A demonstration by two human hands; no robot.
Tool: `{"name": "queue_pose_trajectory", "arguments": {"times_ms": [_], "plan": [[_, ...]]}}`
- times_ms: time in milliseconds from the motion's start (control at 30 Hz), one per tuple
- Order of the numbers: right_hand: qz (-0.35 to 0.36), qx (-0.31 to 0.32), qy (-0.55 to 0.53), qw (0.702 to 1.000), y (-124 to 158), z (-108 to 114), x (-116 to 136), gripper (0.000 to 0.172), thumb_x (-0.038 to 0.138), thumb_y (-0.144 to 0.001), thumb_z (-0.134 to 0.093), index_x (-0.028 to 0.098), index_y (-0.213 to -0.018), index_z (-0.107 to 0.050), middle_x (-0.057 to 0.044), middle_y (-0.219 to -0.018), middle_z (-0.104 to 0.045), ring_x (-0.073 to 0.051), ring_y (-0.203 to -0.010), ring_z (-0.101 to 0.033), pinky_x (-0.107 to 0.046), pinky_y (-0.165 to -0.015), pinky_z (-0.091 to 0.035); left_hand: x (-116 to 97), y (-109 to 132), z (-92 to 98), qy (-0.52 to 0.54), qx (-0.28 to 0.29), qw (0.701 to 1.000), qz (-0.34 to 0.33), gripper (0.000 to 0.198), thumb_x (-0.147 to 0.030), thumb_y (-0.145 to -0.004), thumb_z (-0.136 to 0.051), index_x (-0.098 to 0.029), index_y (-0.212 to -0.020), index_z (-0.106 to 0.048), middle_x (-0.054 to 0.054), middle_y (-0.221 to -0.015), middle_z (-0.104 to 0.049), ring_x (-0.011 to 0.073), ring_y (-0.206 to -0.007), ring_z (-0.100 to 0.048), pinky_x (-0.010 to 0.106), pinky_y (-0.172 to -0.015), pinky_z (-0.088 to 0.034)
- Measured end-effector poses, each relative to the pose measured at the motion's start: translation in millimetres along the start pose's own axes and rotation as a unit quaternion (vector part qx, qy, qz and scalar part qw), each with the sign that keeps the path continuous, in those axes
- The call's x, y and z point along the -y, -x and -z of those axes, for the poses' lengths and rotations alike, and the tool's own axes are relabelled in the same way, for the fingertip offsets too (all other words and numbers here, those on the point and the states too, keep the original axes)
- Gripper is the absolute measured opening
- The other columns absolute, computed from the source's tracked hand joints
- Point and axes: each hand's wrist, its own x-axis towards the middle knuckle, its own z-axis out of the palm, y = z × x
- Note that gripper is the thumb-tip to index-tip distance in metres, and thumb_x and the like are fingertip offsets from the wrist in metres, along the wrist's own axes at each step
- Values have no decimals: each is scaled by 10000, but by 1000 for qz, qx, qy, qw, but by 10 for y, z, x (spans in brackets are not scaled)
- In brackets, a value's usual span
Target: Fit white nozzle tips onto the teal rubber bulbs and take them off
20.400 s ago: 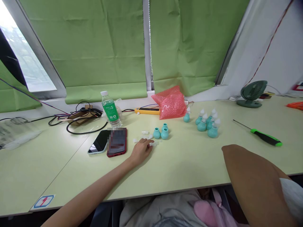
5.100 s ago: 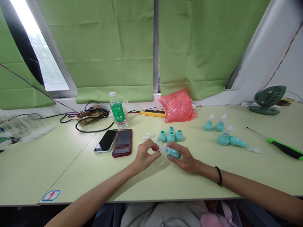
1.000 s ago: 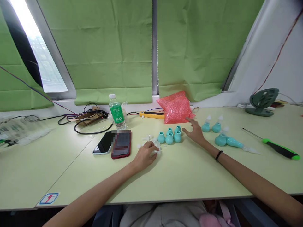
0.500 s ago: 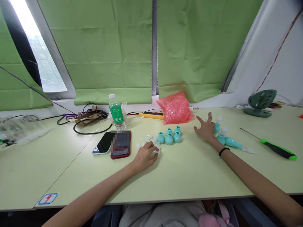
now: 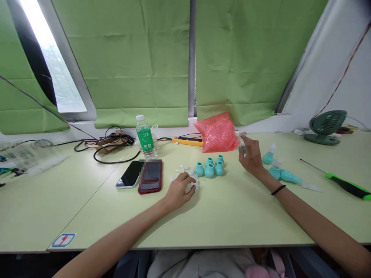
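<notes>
My left hand [image 5: 180, 190] rests on the table with its fingers curled round a clear plastic piece [image 5: 192, 184], and more small clear pieces [image 5: 183, 168] lie just behind it. To its right several teal squeeze bulbs [image 5: 209, 170] stand in a cluster, mouths up. My right hand [image 5: 251, 156] pinches another teal bulb [image 5: 242, 149] between thumb and fingers; the fingers hide part of it. Right of that hand, a teal bulb with a clear tip [image 5: 268, 157] stands upright. Near it are another upright bulb [image 5: 274, 172] and one lying down [image 5: 290, 177] with a long clear nozzle.
Two phones [image 5: 150, 176] lie left of my left hand, with a water bottle [image 5: 145, 137] behind them. A pink bubble-wrap bag [image 5: 219, 133], a yellow tool [image 5: 188, 141] and cables [image 5: 114, 143] are along the back. A screwdriver [image 5: 344, 184] and a green fan [image 5: 327, 126] are at right.
My right hand has moved left, away from the tipped bulbs, and its spread fingers have closed on a teal bulb. The left hand stays in place. The view has shifted slightly.
</notes>
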Motion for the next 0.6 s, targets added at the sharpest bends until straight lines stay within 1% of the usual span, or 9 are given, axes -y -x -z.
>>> {"name": "queue_pose_trajectory", "arguments": {"times_ms": [67, 133, 200, 233, 300, 400, 467, 533, 600], "plan": [[42, -31, -67, 996, -3, 103, 324, 581, 133, -771, -360, 195, -1267, -64, -96, -1188, -377, -235, -1012, -384, -441, -830, -332, -11, 1, 9, 7, -18, 1000, 13, 175, -221, -736, -428, -185, -877, -527, 48, -841, -491, 155, -795, -471, 254, -655, -403], [47, -32, -136, 989, 49, 210, 669, 623, 128, -763, -400, 199, -1270, -44, -93, -1169, -413, -217, -964, -422, -413, -823, -357, -37, 3, 31, 21, -36, 999, 19, 179, -236, -735, -439, -180, -884, -521, 51, -847, -492, 158, -809, -467, 253, -653, -401], [51, 11, -202, 978, 129, 296, 977, 545, 123, -749, -439, 212, -1235, -208, -83, -1097, -478, -200, -875, -467, -379, -785, -392, -76, 7, 61, 45, -45, 998, 16, 181, -254, -735, -451, -175, -884, -515, 49, -837, -499, 156, -804, -466, 254, -654, -397], [81, 39, -234, 968, 168, 325, 1102, 486, 123, -742, -453, 227, -1192, -301, -68, -1038, -516, -189, -835, -484, -360, -756, -410, -97, 10, 77, 60, -45, 997, 11, 183, -268, -734, -459, -173, -880, -514, 48, -826, -503, 153, -790, -468, 253, -651, -396], [121, 98, -288, 945, 230, 356, 1281, 432, 130, -743, -459, 233, -1153, -369, -51, -956, -558, -173, -789, -501, -342, -725, -424, -133, 15, 100, 86, -37, 996, -1, 202, -310, -725, -482, -169, -867, -516, 45, -802, -510, 148, -761, -470, 249, -632, -393], [122, 159, -352, 914, 273, 344, 1381, 384, 181, -731, -493, 225, -1109, -435, -27, -776, -589, -154, -697, -498, -304, -623, -445, -152, 20, 104, 110, -19, 994, -19, 236, -366, -713, -502, -165, -835, -523, 44, -793, -513, 145, -749, -466, 242, -622, -386], [95, 179, -365, 909, 284, 314, 1375, 347, 213, -719, -518, 216, -1064, -482, -24, -711, -580, -154, -678, -484, -294, -586, -444, -146, 22, 90, 114, -6, 993, -25, 232, -375, -731, -479, -164, -815, -523, 41, -792, -511, 139, -751, -462, 239, -635, -379], [87, 200, -360, 907, 296, 276, 1354, 327, 239, -718, -522, 210, -1043, -501, -35, -733, -582, -167, -722, -479, -309, -609, -444, -140, 26, 76, 111, 14, 993, -30, 231, -378, -748, -452, -163, -804, -517, 34, -775, -508, 132, -732, -457, 235, -635, -370], [100, 225, -352, 903, 312, 240, 1342, 323, 250, -733, -505, 205, -1052, -493, -48, -791, -587, -180, -785, -475, -335, -662, -439, -147, 33, 73, 105, 35, 993, -30, 236, -379, -766, -420, -162, -797, -507, 22, -735, -502, 123, -689, -448, 230, -615, -360]]}}
